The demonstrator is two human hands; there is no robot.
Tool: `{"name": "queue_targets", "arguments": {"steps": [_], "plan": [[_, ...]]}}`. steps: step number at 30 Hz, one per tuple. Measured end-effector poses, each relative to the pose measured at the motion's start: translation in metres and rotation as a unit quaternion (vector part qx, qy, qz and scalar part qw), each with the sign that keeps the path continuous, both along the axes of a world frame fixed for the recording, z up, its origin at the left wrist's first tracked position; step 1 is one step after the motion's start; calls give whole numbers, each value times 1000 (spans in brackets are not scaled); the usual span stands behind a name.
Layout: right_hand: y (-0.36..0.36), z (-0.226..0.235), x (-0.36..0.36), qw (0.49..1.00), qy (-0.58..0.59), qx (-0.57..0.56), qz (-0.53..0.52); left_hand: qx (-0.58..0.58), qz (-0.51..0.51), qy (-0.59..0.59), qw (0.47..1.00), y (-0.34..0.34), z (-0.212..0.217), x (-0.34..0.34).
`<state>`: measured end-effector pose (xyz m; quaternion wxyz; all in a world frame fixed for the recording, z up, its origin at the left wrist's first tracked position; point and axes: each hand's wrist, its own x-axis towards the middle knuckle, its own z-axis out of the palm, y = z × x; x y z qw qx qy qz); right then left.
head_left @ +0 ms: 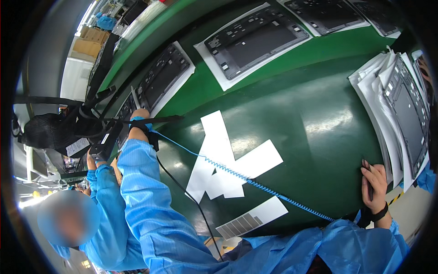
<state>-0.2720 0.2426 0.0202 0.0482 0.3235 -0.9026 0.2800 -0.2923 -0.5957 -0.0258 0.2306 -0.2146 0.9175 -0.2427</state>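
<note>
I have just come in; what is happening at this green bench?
A person in blue sleeves reaches the left grip toward dark panels at left; whether it holds one is unclear. The right grip holds a slim dark object beside a stack of panels and white sheets. White strips lie on the green bench, a coiled blue cord crossing them. A co-worker is at left.

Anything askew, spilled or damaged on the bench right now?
Askew, yes: several flat white sheets overlap at odd angles on the dark green tabletop, and a coiled blue cord crosses in front of them. No spill or damage visible.
</note>
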Motion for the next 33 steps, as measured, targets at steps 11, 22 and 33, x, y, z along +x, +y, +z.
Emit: {"name": "queue_targets", "arguments": {"steps": [11,22,33], "plan": [[-1,6,-3,998,42,-37,11,450,391,443,670,39,57,13],[7,-3,-4,990,64,-115,59,645,356,636,230,203,111,183],[17,7,20,895,-293,-296,161,609,260,707,248,490,144,288]]}}
